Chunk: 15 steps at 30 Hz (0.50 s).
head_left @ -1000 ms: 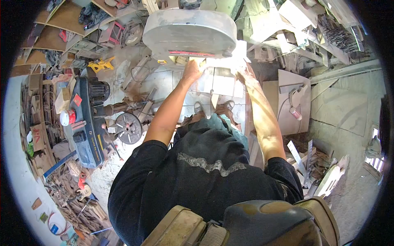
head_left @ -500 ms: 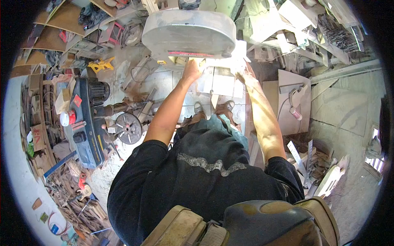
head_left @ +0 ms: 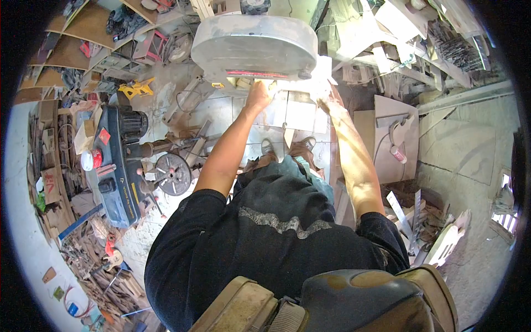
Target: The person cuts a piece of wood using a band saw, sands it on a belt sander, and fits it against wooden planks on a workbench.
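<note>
A large grey machine housing (head_left: 254,47) with a red stripe stands at the top centre. My left hand (head_left: 260,94) is at its lower front edge, fingers curled against a pale wooden piece (head_left: 272,84) that is partly hidden beneath the housing. To the right, my right hand (head_left: 330,100) is at the edge of a brightly lit pale surface (head_left: 321,74); glare washes out its fingers and anything they hold. Both arms stretch forward from my body.
A blue machine (head_left: 119,166) with a motor and a round disc (head_left: 172,174) stands at the left. A yellow tool (head_left: 136,87) lies on the floor. Boards (head_left: 396,138) lean at the right. Wood scraps line the left wall and lower right.
</note>
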### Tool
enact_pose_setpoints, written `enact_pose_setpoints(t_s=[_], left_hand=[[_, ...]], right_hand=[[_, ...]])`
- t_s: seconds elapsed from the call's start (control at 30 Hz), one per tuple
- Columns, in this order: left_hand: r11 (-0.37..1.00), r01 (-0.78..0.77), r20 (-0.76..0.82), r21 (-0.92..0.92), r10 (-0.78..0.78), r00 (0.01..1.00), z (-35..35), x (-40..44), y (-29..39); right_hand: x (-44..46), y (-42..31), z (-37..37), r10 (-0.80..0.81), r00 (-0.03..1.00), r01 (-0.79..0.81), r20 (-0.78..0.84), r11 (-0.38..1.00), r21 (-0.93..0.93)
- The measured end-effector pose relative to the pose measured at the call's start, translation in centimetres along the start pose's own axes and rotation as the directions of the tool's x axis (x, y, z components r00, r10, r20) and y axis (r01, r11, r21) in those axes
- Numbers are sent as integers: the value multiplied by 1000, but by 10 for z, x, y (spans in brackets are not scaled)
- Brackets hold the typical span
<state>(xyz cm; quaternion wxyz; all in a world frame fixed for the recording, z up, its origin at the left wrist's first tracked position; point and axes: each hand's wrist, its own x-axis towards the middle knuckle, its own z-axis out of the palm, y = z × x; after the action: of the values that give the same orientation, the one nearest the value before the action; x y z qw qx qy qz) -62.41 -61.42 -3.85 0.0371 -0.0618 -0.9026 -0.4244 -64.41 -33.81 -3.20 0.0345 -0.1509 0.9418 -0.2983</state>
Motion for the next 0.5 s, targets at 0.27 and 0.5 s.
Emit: enact_pose_setpoints(t_s=[0.27,0.5], left_hand=[[998,-56,-51,-9,56,997,6,1,-7],[999,48,44,15,-48,998,0,2,0]], right_hand=[[10,28,13,-322,932,362,165,807,-467],[6,33,23,-84,996,84,6,985,-150]])
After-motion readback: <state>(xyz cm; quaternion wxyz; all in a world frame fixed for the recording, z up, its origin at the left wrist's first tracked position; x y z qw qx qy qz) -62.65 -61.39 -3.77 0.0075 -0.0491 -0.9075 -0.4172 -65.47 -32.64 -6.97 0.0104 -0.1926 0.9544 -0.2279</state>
